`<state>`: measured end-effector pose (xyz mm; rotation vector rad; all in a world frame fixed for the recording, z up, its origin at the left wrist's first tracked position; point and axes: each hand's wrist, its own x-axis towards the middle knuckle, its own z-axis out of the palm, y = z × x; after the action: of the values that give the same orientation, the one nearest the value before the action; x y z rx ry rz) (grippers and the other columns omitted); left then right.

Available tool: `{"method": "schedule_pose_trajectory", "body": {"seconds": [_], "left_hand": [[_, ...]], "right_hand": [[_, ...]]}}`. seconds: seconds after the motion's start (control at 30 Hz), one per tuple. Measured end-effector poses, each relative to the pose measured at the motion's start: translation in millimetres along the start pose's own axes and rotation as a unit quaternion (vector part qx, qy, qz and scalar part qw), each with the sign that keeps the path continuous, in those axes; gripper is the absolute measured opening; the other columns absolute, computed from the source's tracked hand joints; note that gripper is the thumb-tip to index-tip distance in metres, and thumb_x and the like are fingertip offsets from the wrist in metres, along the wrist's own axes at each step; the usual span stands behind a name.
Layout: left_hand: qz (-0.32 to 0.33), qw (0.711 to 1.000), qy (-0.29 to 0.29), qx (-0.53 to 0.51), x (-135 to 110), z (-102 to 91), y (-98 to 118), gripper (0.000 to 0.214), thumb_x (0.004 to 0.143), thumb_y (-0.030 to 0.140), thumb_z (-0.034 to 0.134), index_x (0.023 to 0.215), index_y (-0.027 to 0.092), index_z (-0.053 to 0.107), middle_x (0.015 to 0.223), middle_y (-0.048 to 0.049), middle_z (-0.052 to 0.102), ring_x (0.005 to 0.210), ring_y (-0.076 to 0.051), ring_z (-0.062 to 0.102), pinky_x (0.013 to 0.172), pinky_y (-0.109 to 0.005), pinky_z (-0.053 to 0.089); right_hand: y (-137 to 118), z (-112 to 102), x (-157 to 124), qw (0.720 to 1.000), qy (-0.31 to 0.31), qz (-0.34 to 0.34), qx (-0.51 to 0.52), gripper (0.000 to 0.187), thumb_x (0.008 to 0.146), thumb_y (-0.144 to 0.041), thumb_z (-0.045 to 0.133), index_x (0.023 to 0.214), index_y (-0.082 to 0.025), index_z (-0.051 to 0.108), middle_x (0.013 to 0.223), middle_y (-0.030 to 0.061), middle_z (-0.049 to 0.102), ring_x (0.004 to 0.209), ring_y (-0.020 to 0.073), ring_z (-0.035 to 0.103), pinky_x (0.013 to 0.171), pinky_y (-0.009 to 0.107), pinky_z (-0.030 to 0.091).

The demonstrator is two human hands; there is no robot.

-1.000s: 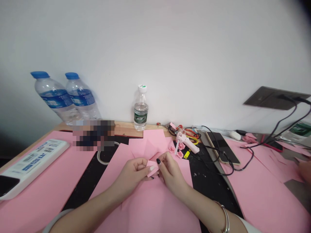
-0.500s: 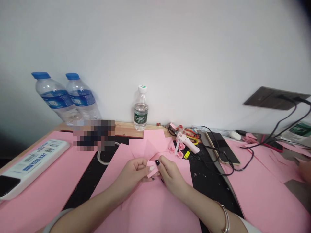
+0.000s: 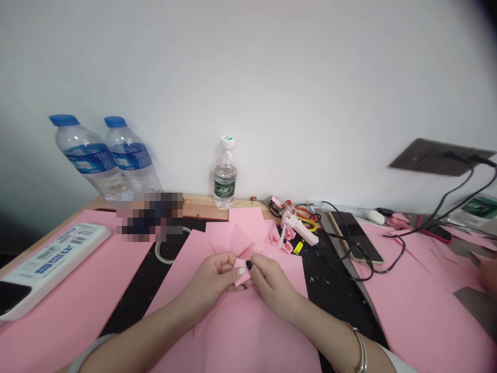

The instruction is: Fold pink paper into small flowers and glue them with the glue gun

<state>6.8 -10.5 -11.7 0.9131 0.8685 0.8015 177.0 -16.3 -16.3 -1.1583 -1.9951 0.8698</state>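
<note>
My left hand [image 3: 215,282] and my right hand [image 3: 269,282] meet over a large pink paper sheet [image 3: 248,331] and pinch a small folded piece of pink paper [image 3: 243,273] between their fingertips. Both hands are closed on it, thumbs on top. Just beyond the hands lie more folded pink sheets [image 3: 240,228] and three small pink paper roses [image 3: 283,241]. A white hot glue gun [image 3: 298,228] lies to the right of the roses.
Two large water bottles [image 3: 104,155] and a small one [image 3: 225,176] stand by the wall. A white power strip [image 3: 50,259], a tape ring [image 3: 165,251], a phone [image 3: 355,235], cables [image 3: 388,254] and scissors [image 3: 305,212] lie around. Another person's hand [image 3: 489,274] shows at the right edge.
My right fingers have slid a little down and to the left along the small folded paper; the left hand has stayed in place.
</note>
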Motion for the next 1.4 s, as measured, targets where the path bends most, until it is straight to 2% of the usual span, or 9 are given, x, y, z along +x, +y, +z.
{"method": "schedule_pose_trajectory", "body": {"seconds": [0.23, 0.4, 0.5, 0.6, 0.73, 0.93, 1.1, 1.27, 1.4], "left_hand": [[-0.001, 1.0, -0.013, -0.015, 1, 0.8, 4, 0.026, 0.071, 0.039, 0.076, 0.08, 0.016, 0.067, 0.077, -0.006, 0.073, 0.076, -0.019, 0.067, 0.075, -0.03, 0.052], [-0.002, 1.0, -0.005, -0.005, 1, 2.5, 9, 0.029, 0.069, 0.038, 0.076, 0.087, 0.017, 0.066, 0.091, -0.008, 0.072, 0.089, -0.022, 0.066, 0.08, -0.034, 0.052], [0.0, 1.0, 0.001, 0.014, 1, 2.8, 11, 0.028, 0.071, 0.039, 0.074, 0.087, 0.017, 0.066, 0.092, -0.0078, 0.072, 0.09, -0.022, 0.066, 0.08, -0.034, 0.052], [0.004, 1.0, 0.009, 0.015, 1, 2.5, 11, 0.028, 0.07, 0.04, 0.075, 0.085, 0.018, 0.066, 0.086, -0.0051, 0.071, 0.085, -0.02, 0.066, 0.079, -0.033, 0.052], [0.003, 1.0, 0.006, 0.022, 0, 2.3, 10, 0.03, 0.07, 0.043, 0.075, 0.08, 0.017, 0.064, 0.076, -0.0027, 0.069, 0.078, -0.019, 0.066, 0.078, -0.033, 0.052], [-0.004, 1.0, 0.008, 0.022, 0, 4.1, 11, 0.033, 0.068, 0.046, 0.075, 0.078, 0.018, 0.061, 0.078, -0.0037, 0.071, 0.079, -0.021, 0.067, 0.078, -0.035, 0.052], [0.0, 1.0, -0.005, 0.019, 1, 3.1, 9, 0.033, 0.071, 0.046, 0.073, 0.079, 0.018, 0.058, 0.074, -0.0015, 0.069, 0.076, -0.019, 0.067, 0.075, -0.033, 0.053], [-0.009, 0.999, -0.037, 0.016, 1, 2.4, 5, 0.032, 0.073, 0.046, 0.071, 0.084, 0.02, 0.055, 0.077, -0.0022, 0.069, 0.079, -0.021, 0.069, 0.077, -0.033, 0.051], [-0.016, 0.999, -0.036, 0.019, 1, 1.0, 2, 0.034, 0.071, 0.045, 0.072, 0.086, 0.021, 0.053, 0.077, 0.0008, 0.066, 0.076, -0.019, 0.07, 0.073, -0.031, 0.051]], "right_hand": [[2, 0, -2, 1.0, 0.008, -0.002, 0.016, 0.024, 0.095, -0.018, 0.032, 0.071, -0.023, 0.031, 0.065, -0.0022, 0.041, 0.058, 0.0153, 0.039, 0.054, 0.027, 0.032], [5, 1, -3, 0.996, 0.072, 0.026, 0.038, 0.025, 0.098, -0.023, 0.03, 0.073, -0.024, 0.034, 0.063, -0.0026, 0.04, 0.056, 0.0157, 0.038, 0.053, 0.027, 0.032], [3, 0, -2, 0.993, 0.097, 0.038, 0.062, 0.027, 0.099, -0.027, 0.028, 0.075, -0.023, 0.038, 0.065, -0.0019, 0.043, 0.059, 0.016, 0.041, 0.055, 0.028, 0.034], [0, -2, -1, 0.994, 0.083, 0.032, 0.061, 0.023, 0.098, -0.029, 0.036, 0.076, -0.022, 0.041, 0.069, -0.0006, 0.048, 0.064, 0.016, 0.045, 0.058, 0.027, 0.036], [2, -1, 0, 0.998, 0.049, 0.02, 0.018, 0.028, 0.094, -0.023, 0.042, 0.067, -0.022, 0.035, 0.063, -0.0032, 0.042, 0.058, 0.014, 0.04, 0.054, 0.026, 0.031], [7, 0, -1, 0.996, 0.071, 0.042, 0.038, 0.022, 0.097, -0.028, 0.04, 0.076, -0.022, 0.041, 0.069, -0.0009, 0.052, 0.063, 0.0154, 0.048, 0.057, 0.026, 0.036], [1, -3, 0, 1.0, 0.025, 0.001, -0.006, 0.032, 0.096, -0.024, 0.04, 0.065, -0.022, 0.032, 0.061, -0.0038, 0.041, 0.055, 0.013, 0.04, 0.052, 0.025, 0.028], [4, -2, -1, 0.998, 0.058, 0.002, 0.012, 0.028, 0.095, -0.021, 0.035, 0.068, -0.023, 0.034, 0.062, -0.0029, 0.044, 0.055, 0.0141, 0.042, 0.051, 0.025, 0.031], [5, -2, -1, 0.995, 0.094, 0.02, 0.033, 0.026, 0.096, -0.022, 0.036, 0.07, -0.022, 0.04, 0.063, -0.0018, 0.047, 0.057, 0.0152, 0.045, 0.053, 0.026, 0.035]]}}
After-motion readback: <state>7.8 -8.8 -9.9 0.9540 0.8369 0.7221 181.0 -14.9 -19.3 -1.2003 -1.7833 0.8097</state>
